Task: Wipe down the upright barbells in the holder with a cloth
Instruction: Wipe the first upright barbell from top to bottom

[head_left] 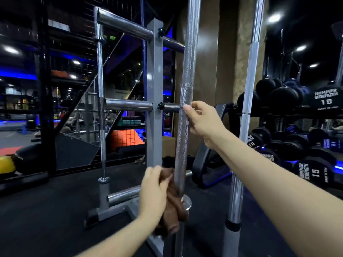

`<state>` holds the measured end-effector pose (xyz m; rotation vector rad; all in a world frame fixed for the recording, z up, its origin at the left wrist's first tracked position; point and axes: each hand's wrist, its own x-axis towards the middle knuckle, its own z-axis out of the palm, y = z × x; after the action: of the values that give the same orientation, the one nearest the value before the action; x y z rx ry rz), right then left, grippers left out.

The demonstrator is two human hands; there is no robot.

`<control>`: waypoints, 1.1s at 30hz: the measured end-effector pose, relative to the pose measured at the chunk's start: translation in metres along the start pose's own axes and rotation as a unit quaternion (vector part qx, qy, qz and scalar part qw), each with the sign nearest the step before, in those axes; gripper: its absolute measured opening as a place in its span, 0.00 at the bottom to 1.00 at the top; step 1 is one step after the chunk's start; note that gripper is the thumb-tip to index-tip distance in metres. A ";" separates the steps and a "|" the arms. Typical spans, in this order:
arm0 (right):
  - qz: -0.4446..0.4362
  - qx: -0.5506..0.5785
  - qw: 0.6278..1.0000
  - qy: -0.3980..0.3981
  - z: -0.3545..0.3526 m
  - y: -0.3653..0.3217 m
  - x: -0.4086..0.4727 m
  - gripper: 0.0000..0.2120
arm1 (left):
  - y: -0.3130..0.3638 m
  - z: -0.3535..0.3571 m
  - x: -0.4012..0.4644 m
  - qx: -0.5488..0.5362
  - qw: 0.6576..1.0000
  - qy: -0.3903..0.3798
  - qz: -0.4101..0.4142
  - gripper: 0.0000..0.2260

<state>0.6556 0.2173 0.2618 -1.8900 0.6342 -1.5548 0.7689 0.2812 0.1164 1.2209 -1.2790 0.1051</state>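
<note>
Brown cloth (pixel 171 203) under left fingers (pixel 164 182)

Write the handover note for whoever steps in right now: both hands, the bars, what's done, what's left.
Left hand: presses the brown cloth round the middle barbell, low, by its collar.
Right hand: grips that bar higher up, steadying it.
Right barbell and thin left bar stand upright, untouched.
Done: cannot tell which lengths are wiped.
Left: finish this bar, then the others.

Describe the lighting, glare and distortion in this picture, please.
Head view: dim gym with blue lights; glare streaks run down the knurled steel barbell; wide-angle lens bows the second upright barbell; brown cloth is slightly soft.
</note>
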 end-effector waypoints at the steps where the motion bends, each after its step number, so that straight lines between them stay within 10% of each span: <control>1: -0.008 0.000 1.000 0.004 0.001 0.002 0.000 0.08 | -0.008 -0.001 -0.007 0.002 1.000 -0.014 0.002 0.07; 11: -0.012 -0.021 1.000 0.004 0.001 0.002 0.001 0.08 | 0.051 0.012 0.039 -0.075 0.990 0.110 0.055 0.05; 16: -0.009 -0.033 0.999 0.011 0.001 0.001 0.002 0.07 | 0.034 0.019 -0.027 0.090 0.995 -0.005 0.042 0.09; 33: 0.002 -0.024 0.999 0.028 0.005 0.002 0.004 0.06 | 0.032 -0.018 -0.005 0.058 0.983 -0.114 0.133 0.09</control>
<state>0.6615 0.2139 0.2624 -1.8854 0.7052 -1.6082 0.7583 0.3107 0.1359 1.1800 -1.6529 0.2419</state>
